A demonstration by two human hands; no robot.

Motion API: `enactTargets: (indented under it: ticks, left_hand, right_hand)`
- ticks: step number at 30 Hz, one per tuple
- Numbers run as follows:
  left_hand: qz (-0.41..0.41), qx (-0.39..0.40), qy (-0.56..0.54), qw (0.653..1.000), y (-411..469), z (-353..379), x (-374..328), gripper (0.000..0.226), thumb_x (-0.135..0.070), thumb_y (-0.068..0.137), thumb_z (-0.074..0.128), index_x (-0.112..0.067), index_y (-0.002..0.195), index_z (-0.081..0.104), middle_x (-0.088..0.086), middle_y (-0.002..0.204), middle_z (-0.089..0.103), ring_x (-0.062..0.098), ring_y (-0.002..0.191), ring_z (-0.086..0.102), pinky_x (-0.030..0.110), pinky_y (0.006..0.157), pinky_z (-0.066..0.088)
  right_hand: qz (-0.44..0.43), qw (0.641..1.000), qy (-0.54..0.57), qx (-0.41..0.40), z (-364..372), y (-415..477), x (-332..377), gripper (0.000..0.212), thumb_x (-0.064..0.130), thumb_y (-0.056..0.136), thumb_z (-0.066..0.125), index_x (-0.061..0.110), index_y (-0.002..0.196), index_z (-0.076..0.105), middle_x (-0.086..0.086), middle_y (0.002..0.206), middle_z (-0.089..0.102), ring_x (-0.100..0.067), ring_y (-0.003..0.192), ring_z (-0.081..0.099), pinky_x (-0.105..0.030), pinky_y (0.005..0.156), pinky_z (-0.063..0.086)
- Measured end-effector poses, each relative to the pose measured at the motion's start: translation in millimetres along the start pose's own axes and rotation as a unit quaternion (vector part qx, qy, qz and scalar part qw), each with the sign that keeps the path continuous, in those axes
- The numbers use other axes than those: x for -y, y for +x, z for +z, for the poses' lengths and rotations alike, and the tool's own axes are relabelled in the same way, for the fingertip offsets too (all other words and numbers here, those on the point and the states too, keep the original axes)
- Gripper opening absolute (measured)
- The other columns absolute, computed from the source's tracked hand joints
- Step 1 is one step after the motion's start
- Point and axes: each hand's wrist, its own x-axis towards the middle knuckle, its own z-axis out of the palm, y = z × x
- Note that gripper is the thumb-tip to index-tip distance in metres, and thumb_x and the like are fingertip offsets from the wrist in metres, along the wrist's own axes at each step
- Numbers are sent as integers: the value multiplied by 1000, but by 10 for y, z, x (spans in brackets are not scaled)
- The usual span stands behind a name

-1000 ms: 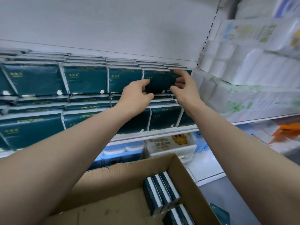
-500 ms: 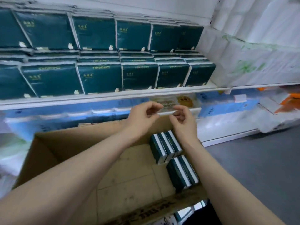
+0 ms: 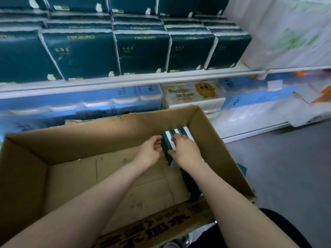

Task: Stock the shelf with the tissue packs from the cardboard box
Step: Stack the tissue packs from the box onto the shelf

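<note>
As left hand (image 3: 149,153) and right hand (image 3: 187,153) grip a tissue pack (image 3: 167,144) in the cardboard box (image 3: 107,137), the full shelf (image 3: 161,78) stands behind.

One cardboard box (image 3: 125,133), two hands (image 3: 148,154) (image 3: 187,154)

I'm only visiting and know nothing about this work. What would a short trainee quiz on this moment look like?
1. True or false: the cardboard box is packed full.
2. The tissue packs under the right hand sit by the box's: A left wall, B middle, C right wall.
3. Fill in: the stocked packs on the shelf are dark ____.
Key: 1 false; 2 C; 3 green.
</note>
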Motion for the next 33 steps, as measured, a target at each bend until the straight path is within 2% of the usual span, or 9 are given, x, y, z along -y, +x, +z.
enactTargets:
  ticks: [5,7,10,16,19,23,28,30,33]
  left_hand:
    - [-59,28,-15,998,115,62,116,55,11,93,44,-5,145,37,14,142,48,24,130,47,31,109,38]
    - [-68,36,-10,997,145,67,142,55,9,94,44,-6,146,35,14,145,46,24,132,46,37,111,38]
    - [-65,39,-2,997,151,49,157,58,4,95,47,-7,149,30,12,146,44,24,134,44,39,113,35]
    - [-52,-4,24,998,72,-107,121,75,-4,93,58,-15,154,16,7,155,32,22,141,33,30,115,26]
    - [-34,-22,37,998,-14,-231,76,66,-8,94,57,-17,152,26,5,150,40,23,138,39,31,112,32]
    - [-16,-21,10,1000,-156,-384,42,51,-6,93,59,-15,141,44,5,137,54,22,126,51,37,108,42]
    - [13,-26,-9,1000,-385,-532,-100,42,-11,91,63,-21,130,53,-1,112,59,20,109,59,39,92,55]
    - [30,-39,-20,999,-458,-550,-192,41,-12,90,65,-22,127,53,-4,108,59,18,106,61,41,90,56]
    - [64,-69,-22,995,-543,-554,-399,36,-14,88,68,-23,119,52,-7,104,60,11,101,60,39,87,57]
  right_hand:
    - [-10,997,-78,-2,172,29,-24,52,30,92,67,16,135,43,-11,128,55,-30,117,56,-40,86,50]
    - [-11,995,-95,-5,218,50,-6,54,28,90,68,16,135,40,-11,123,58,-29,113,57,-39,81,51]
    - [-19,995,-97,-6,244,78,38,58,20,88,70,16,136,37,-11,118,62,-29,105,61,-38,74,49]
    - [45,994,90,49,53,159,45,57,17,83,69,24,134,44,-4,111,65,-26,104,62,-38,81,55]
    - [79,970,221,69,-78,151,26,49,13,82,69,25,128,54,-1,107,64,-21,98,62,-31,80,52]
    - [94,922,371,63,-211,62,-53,38,5,84,67,22,117,60,-6,110,66,-21,99,64,-25,72,48]
    - [92,872,481,2,-340,-152,-195,43,11,85,75,19,124,57,-1,110,62,-18,103,61,-25,73,50]
    - [97,854,512,-12,-369,-228,-244,44,14,86,75,15,126,58,-4,115,63,-19,108,60,-29,82,52]
    - [100,845,525,-35,-444,-302,-283,42,17,85,77,13,124,63,-7,117,66,-21,111,62,-41,98,52]
